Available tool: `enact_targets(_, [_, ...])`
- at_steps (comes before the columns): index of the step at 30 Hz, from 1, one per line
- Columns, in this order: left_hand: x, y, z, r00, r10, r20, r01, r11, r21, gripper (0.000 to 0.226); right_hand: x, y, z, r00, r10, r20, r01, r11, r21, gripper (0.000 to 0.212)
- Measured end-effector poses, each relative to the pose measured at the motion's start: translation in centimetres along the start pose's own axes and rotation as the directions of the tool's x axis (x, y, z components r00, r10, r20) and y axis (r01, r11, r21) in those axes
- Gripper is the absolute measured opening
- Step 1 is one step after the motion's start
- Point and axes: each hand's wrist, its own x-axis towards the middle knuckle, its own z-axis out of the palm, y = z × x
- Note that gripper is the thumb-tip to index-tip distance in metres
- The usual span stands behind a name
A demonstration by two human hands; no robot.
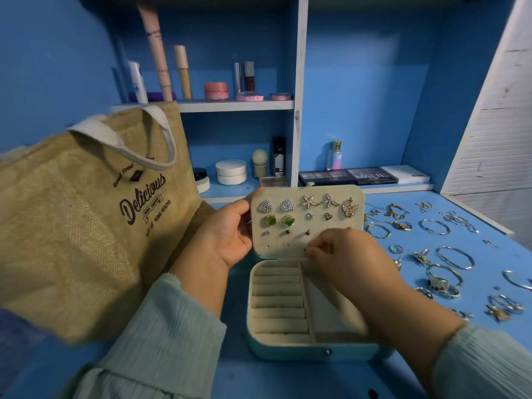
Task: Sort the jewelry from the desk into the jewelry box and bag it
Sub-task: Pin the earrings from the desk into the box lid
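A: Position of jewelry box (288, 345)?
B: Stood open on the blue bench (475, 226), centre foreground. Lid panel (305, 226) raised upright at the rear; ring rolls (277, 302) in the left half of the tray, open compartment to the right.

A: Contents of lid panel?
B: Top row: two triangular studs (275, 206), two flower studs, one butterfly piece (349, 209). Second row: two green studs (278, 220), then two small charms. Third row: small studs only. Lower holes partly hidden behind the right hand.

A: Left hand (230, 234)?
B: Held the left edge of the lid panel, thumb on the front face, fingers curled round behind.

A: Right hand (345, 256)?
B: Placed against the lower part of the panel, fingers (313, 251) narrowed to a pinch at a hole row. Item in the pinch too small to identify.

A: Remaining jewelry?
B: Spread on the bench right of the box: bangles (434, 227), rings, gold chains (394, 211), well apart from the tray.

A: Bag?
B: Jute tote bag (86, 220) stood left of the box, white handles up, touching the left sleeve (167, 335).

A: Background?
B: Cosmetics on the shelf (230, 105); palettes (348, 176) behind the lid.
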Motion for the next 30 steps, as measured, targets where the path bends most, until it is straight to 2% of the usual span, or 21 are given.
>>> enact_targets(7, [-0.15,0.02,0.06,0.999,-0.009,0.031,0.009,1.000,0.011,0.016,-0.12,-0.12,0.01,0.999,0.019,0.029,-0.020,1.000,0.009,0.013])
enact_targets(17, [-0.53,0.22,0.44,1.000,-0.015,-0.008,0.015,1.000,0.003,0.013,0.07,-0.31,0.04,0.994,0.072,0.082,-0.074,0.997,0.017,0.016])
enact_targets(30, [-0.66,0.18,0.81,1.000,-0.005,0.011,0.005,1.000,0.020,0.016,-0.69,-0.97,0.41,0.985,-0.043,-0.165,0.009,0.979,-0.203,0.021])
